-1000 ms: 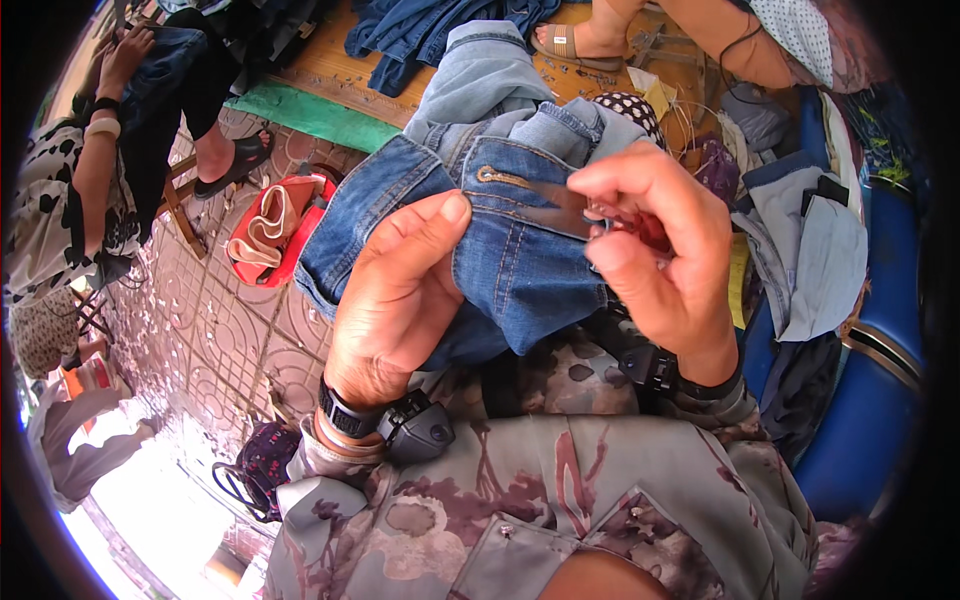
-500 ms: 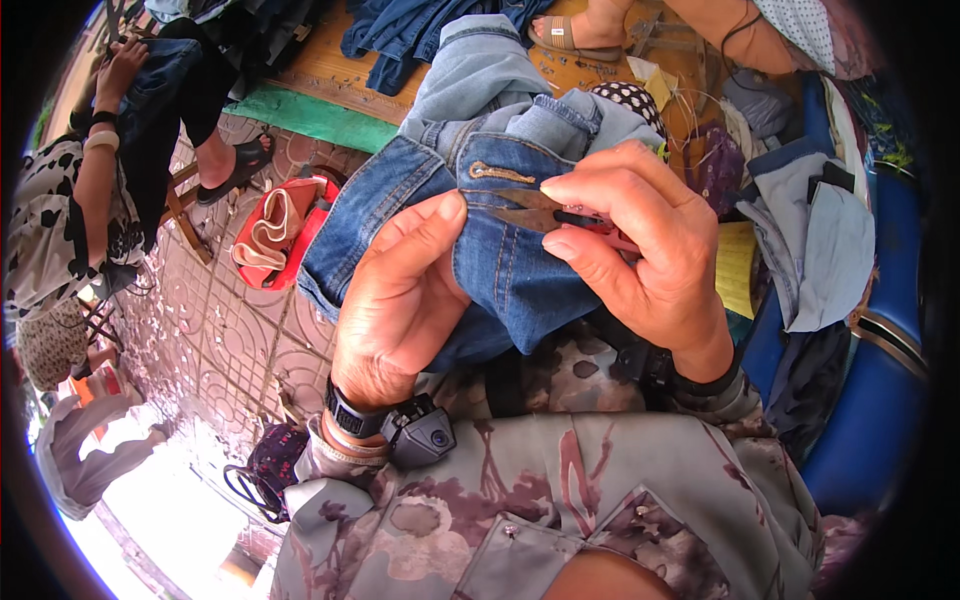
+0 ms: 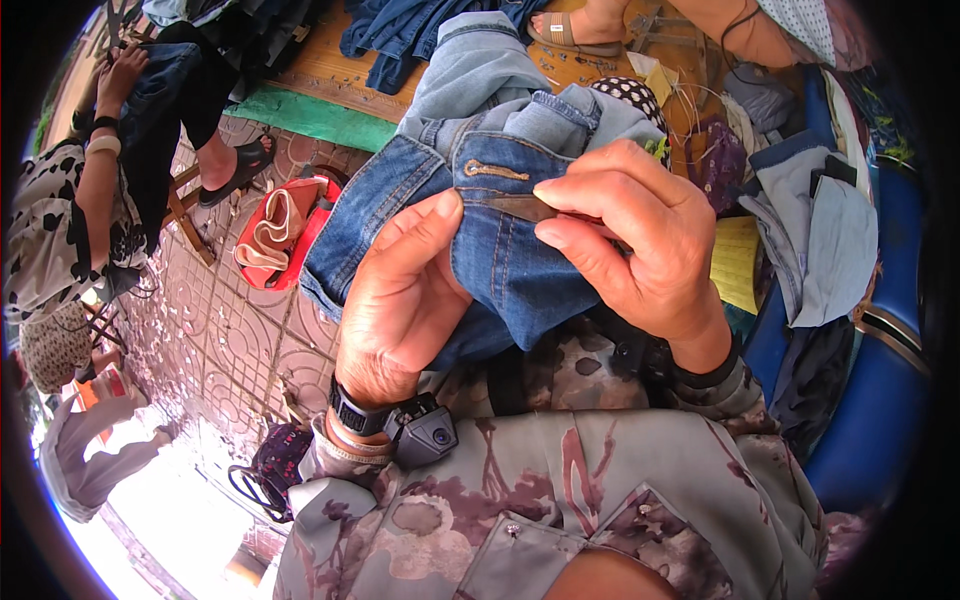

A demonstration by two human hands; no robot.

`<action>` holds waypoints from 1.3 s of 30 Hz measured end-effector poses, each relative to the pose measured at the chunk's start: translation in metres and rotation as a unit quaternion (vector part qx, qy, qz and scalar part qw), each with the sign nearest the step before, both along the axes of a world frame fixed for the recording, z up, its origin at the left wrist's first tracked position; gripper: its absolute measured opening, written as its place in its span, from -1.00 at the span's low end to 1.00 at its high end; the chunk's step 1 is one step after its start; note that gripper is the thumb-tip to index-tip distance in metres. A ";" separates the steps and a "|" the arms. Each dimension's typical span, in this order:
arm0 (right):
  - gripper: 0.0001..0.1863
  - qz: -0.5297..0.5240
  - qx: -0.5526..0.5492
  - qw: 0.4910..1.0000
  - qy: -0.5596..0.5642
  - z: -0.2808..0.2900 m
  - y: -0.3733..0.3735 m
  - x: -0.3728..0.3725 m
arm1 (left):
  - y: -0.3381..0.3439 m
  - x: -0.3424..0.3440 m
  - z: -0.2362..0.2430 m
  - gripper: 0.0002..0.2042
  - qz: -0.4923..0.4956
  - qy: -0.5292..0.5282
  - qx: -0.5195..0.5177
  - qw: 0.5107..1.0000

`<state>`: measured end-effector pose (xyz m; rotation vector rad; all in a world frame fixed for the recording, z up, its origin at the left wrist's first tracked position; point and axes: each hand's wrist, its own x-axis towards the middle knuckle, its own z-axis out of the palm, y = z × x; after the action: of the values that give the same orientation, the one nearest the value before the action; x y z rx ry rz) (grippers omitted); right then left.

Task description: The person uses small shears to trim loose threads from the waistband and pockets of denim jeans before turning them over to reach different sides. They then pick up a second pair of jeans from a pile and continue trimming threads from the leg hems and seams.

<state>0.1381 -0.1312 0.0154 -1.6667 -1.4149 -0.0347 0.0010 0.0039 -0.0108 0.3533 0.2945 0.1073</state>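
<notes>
Over the person's lap, blue jeans (image 3: 525,270) hung between two hands set apart. The left hand (image 3: 405,270) pinched the denim, its thumb just left of the waistband's stitched buttonhole (image 3: 497,171). The right hand (image 3: 640,240) was closed on thread snips (image 3: 520,207), their metal blades pointing left across the waistband below the buttonhole, the handles hidden by the fingers. Leftward, a red bag (image 3: 318,222) rested on patterned paving (image 3: 220,310), near a black sandal (image 3: 240,172).
</notes>
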 end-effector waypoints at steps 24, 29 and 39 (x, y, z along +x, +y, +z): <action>-0.82 -0.129 0.073 0.893 0.425 -0.024 -0.069 0.029 | 0.001 -0.003 0.001 -0.62 0.034 -0.016 0.062 0.997; -0.87 -0.177 0.018 0.884 0.432 -0.042 -0.086 0.037 | 0.005 0.002 0.018 -0.58 0.051 -0.021 0.141 0.988; -0.68 -0.037 -0.035 0.886 0.461 -0.076 -0.073 0.031 | 0.010 0.005 0.037 -0.62 0.080 -0.084 0.162 0.980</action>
<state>0.1688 -0.2041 -0.0603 -1.4632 -0.6204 0.6887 0.0062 0.0135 0.0258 0.6400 0.1365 0.3443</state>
